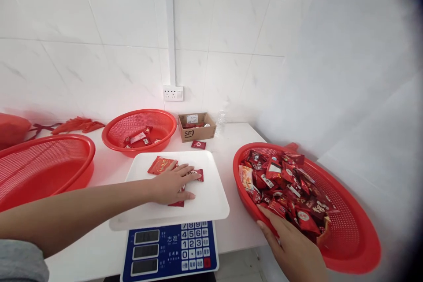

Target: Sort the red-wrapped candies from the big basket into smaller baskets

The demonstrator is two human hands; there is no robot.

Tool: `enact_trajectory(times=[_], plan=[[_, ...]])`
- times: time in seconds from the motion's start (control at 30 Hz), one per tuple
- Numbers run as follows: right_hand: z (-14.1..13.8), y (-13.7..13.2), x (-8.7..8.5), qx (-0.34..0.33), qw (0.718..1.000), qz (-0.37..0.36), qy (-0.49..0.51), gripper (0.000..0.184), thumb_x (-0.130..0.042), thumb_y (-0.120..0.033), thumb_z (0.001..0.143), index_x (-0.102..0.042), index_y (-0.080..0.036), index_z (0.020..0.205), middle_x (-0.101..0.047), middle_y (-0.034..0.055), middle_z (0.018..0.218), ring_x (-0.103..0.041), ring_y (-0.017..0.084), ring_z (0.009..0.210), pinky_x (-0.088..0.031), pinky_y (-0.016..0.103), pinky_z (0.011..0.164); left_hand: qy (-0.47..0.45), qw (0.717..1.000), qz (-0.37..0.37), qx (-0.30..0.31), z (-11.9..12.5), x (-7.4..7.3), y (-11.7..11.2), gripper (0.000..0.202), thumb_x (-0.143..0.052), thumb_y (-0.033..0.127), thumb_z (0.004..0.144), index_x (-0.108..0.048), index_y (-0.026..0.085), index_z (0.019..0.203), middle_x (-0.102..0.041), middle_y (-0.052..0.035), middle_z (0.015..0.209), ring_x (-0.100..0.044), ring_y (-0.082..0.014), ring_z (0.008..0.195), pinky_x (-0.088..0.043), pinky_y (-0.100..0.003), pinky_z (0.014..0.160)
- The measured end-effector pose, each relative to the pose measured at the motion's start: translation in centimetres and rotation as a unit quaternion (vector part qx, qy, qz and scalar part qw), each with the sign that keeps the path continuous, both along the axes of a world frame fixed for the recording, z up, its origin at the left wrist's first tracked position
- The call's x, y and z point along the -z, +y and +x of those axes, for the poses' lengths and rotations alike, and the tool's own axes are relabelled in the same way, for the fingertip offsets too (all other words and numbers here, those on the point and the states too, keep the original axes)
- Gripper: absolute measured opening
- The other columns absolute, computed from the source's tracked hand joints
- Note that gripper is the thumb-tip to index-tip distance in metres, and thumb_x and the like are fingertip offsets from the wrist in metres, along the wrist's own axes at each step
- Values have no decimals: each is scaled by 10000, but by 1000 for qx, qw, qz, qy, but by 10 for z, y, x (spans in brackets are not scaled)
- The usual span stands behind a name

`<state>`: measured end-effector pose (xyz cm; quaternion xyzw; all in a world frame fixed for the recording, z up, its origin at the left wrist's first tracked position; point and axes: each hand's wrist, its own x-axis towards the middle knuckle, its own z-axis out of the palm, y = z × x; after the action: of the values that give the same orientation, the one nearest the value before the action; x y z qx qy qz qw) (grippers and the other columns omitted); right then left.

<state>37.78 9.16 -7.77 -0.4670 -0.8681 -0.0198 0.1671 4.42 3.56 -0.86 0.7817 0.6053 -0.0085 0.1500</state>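
Two hands were at work: your left hand (172,183) lay open, fingers spread, on red packets (161,165) on the scale's white tray (211,198); your right hand (291,246), also open, rested at the red basket (360,257) beside heaped packets (280,189).

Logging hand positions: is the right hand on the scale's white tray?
No, the right hand is at the rim of the red basket; the left hand is on the tray.

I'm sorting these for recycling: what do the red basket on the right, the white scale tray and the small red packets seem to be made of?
The red basket looks like moulded plastic, with a glossy rim and regular perforated mesh. The white scale tray seems smooth, semi-gloss plastic. The red packets look like shiny metallised film, judging by their crinkles and glints, though that isn't certain.
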Motion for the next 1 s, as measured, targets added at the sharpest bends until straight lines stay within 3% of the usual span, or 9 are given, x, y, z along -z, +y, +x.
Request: enact_trajectory(times=[0.1, 0.27, 0.37, 0.47, 0.57, 0.67, 0.83, 1.0], plan=[[3, 3, 2, 9, 999, -38, 4, 428, -371, -480, 870, -591, -262, 1166, -689, 39, 1064, -668, 228, 918, -578, 343, 668, -9, 999, 37, -7, -3, 3, -10, 496, -347, 546, 890, -411, 290, 1310, -292, -89, 1474, -201, -269, 1364, -121, -499, 1088], [-3, 6, -2, 5, 997, -57, 45, 458, -425, -500, 841, -588, -232, 1175, -637, 75, 1166, -603, 261, 1056, -550, 399, 798, -27, 996, 75, -34, -24, -10, -27, 479, -342, 542, 895, -456, 278, 1278, -251, -76, 1493, -136, -275, 1379, -110, -504, 1099], [-31, -4, -14, -48, 993, -48, 100, 464, -411, -468, 864, -554, -204, 1218, -557, 84, 1276, -508, 245, 1180, -476, 400, 935, -35, 994, 65, -85, -43, -15, -41, 563, -321, 566, 891, -353, 263, 1364, -206, -68, 1507, -75, -266, 1388, -118, -485, 1108], [-77, -20, -34, -126, 984, -79, 101, 448, -404, -435, 882, -542, -202, 1239, -508, 90, 1327, -445, 242, 1238, -422, 414, 992, -40, 992, 23, -119, -57, -14, -54, 648, -324, 595, 875, -241, 254, 1418, -124, -74, 1520, -13, -280, 1386, -125, -513, 1097], [-124, -33, -54, -196, 969, -147, 38, 459, -389, -416, 901, -481, -218, 1304, -403, 73, 1414, -299, 245, 1329, -350, 446, 1043, -35, 993, -22, -113, -62, -11, -63, 728, -359, 632, 842, -153, 270, 1439, -68, -83, 1517, 41, -281, 1379, -73, -550, 1086], [-160, -37, -63, -236, 954, -186, -3, 493, -385, -426, 908, -390, -246, 1367, -272, 51, 1482, -160, 247, 1375, -266, 467, 1080, -36, 994, -45, -89, -64, -10, -68, 769, -393, 656, 813, -142, 284, 1437, -48, -96, 1511, 37, -282, 1377, -43, -562, 1078], [-187, -33, -57, -221, 954, -197, -50, 522, -435, -365, 893, -334, -263, 1394, -206, 57, 1505, -112, 265, 1380, -191, 486, 1096, -45, 995, -45, -78, -73, -7, -71, 747, -417, 632, 818, -169, 287, 1433, -71, -99, 1507, 17, -290, 1377, -71, -567, 1074], [-196, -28, -53, -184, 962, -189, -72, 527, -428, -343, 890, -343, -216, 1394, -267, 90, 1481, -218, 261, 1358, -230, 458, 1088, -51, 995, -24, -80, -72, 2, -67, 697, -423, 584, 842, -205, 274, 1427, -95, -106, 1506, -12, -286, 1380, -102, -561, 1073]])
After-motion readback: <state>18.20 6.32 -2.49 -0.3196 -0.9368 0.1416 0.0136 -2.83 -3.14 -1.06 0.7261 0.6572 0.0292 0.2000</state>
